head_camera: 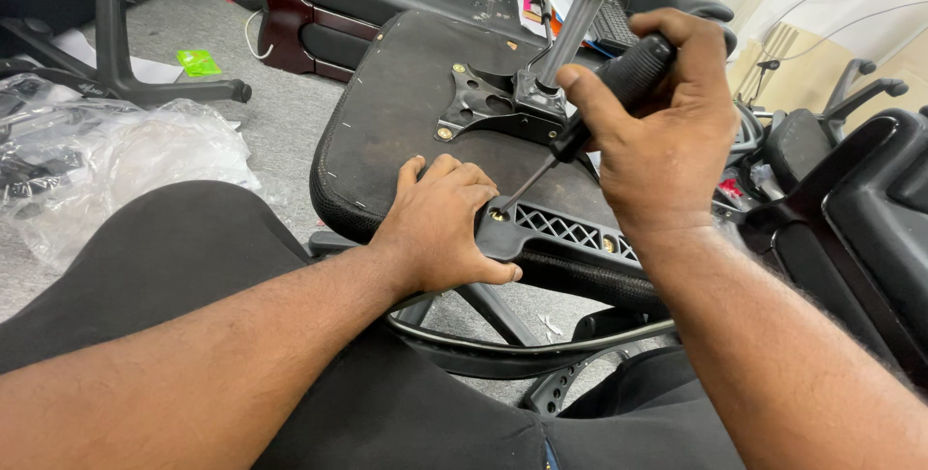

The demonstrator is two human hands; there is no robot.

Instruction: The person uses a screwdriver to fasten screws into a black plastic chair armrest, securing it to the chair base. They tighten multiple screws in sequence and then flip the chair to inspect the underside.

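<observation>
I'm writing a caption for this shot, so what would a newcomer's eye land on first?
At centre, the right hand grips a black-handled screwdriver, its tip on a brass screw in a black plastic lattice bracket. The left hand presses flat on the upturned black fabric chair seat beside it. Crumpled clear plastic wrap lies at left on the floor.

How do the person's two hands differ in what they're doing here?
The right hand is curled in a grip around the black screwdriver; the left hand lies flat, holding nothing. The right is raised; the left presses on the upturned chair seat. Both are bare.
</observation>
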